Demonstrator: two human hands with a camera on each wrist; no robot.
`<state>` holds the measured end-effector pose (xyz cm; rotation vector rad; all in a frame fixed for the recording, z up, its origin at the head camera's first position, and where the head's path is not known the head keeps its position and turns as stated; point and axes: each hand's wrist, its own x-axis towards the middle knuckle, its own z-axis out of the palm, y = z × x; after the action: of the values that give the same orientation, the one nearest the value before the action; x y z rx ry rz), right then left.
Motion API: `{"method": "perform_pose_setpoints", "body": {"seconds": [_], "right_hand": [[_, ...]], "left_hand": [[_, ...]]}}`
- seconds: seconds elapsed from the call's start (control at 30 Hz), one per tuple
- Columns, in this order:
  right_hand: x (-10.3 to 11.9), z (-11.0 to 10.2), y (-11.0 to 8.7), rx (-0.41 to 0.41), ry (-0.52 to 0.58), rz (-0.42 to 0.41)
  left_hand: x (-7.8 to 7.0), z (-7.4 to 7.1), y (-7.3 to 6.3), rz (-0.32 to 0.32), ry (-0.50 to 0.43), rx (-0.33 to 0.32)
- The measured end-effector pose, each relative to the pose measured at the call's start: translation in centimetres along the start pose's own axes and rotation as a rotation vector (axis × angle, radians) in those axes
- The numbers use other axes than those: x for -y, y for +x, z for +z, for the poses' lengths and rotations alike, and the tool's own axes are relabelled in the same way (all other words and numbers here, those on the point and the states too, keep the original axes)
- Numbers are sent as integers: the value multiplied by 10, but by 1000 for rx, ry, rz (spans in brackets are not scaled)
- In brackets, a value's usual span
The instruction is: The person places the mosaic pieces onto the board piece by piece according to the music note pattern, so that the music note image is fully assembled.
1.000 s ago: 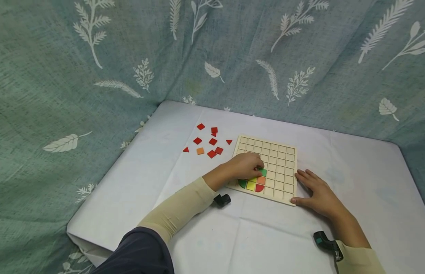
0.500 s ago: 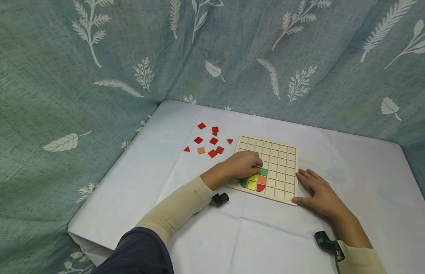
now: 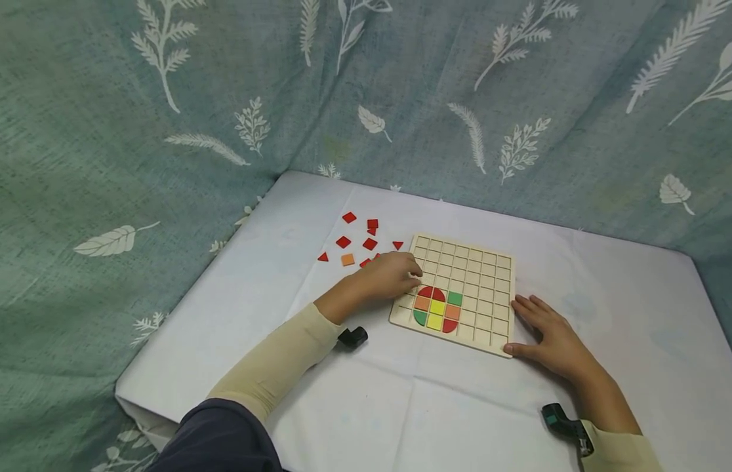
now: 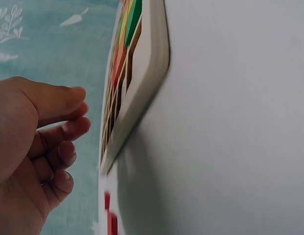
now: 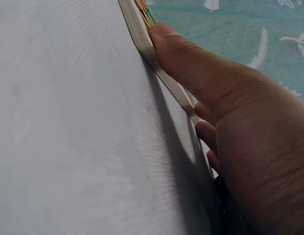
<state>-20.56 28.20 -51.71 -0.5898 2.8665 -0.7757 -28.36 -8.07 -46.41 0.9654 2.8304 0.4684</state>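
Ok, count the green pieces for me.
2, both on the board: a green square just beyond an orange square, and a rounded green piece left of the nearer yellow square. The left hand may hide others.

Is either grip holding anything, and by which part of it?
No hold is visible: the left grip looks empty, and the right grip touches the board along its right edge without closing round it.

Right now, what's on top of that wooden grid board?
Nine tiles, red, orange, yellow and green, lie on the board. In the head view, the left hand hides part of the board's left side; anything there can't be made out.
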Motion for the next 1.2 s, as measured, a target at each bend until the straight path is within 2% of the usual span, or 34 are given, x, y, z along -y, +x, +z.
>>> {"method": "perform_pose_setpoints", "body": {"seconds": [0.13, 0.33, 0.43, 0.57, 0.93, 1.2], "right_hand": [[0, -1, 0, -2, 6, -1], [1, 0, 1, 1, 9, 3], [1, -1, 0, 1, 6, 2], [1, -1, -1, 1, 5, -5], [-1, 0, -1, -6, 17, -22], [-2, 1, -1, -5, 16, -27]], "left_hand": [[17, -7, -11, -65, 3, -13], [54, -24, -31, -162, 18, -29], [72, -30, -40, -222, 35, -16], [87, -33, -50, -279, 40, 20], [106, -35, -63, -366, 8, -21], [114, -29, -65, -407, -44, -29]]}}
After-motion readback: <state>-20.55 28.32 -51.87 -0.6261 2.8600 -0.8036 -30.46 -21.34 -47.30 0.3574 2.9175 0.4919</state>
